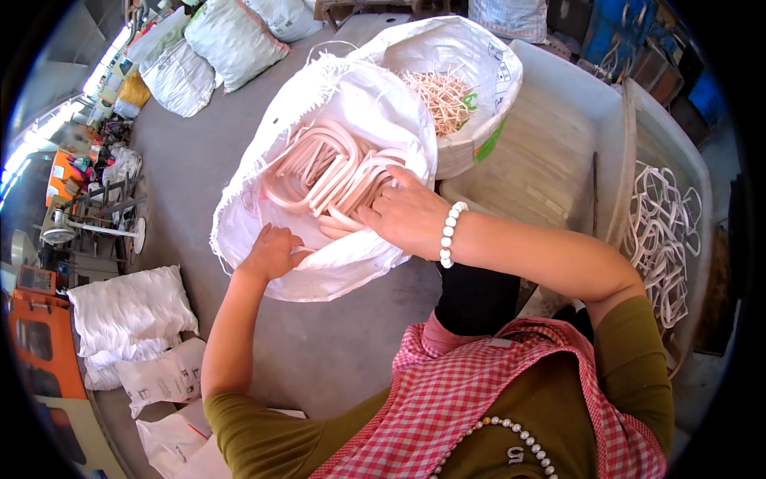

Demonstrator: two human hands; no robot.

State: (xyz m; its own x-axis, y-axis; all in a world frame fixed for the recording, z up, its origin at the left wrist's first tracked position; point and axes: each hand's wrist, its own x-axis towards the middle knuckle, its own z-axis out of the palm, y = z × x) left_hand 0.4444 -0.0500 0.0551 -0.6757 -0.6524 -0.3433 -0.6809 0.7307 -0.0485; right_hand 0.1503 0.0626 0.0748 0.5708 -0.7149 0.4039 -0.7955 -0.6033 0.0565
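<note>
A white woven sack (263,188) lies open on the floor in front of me, filled with pale pink U-shaped plastic pieces (319,168). My right hand (407,211), with a white bead bracelet on the wrist, is closed around a bundle of these pieces at the sack's mouth. My left hand (271,251) grips the sack's near rim and holds it open. Behind it, a second white sack (471,56) holds thin cream plastic sticks (439,96).
A large pale bin (558,144) stands to the right, and beside it a tray holding white looped plastic parts (662,239). Full white sacks (215,40) lie at the back, folded sacks (132,307) at the left. A metal stand (96,223) is further left.
</note>
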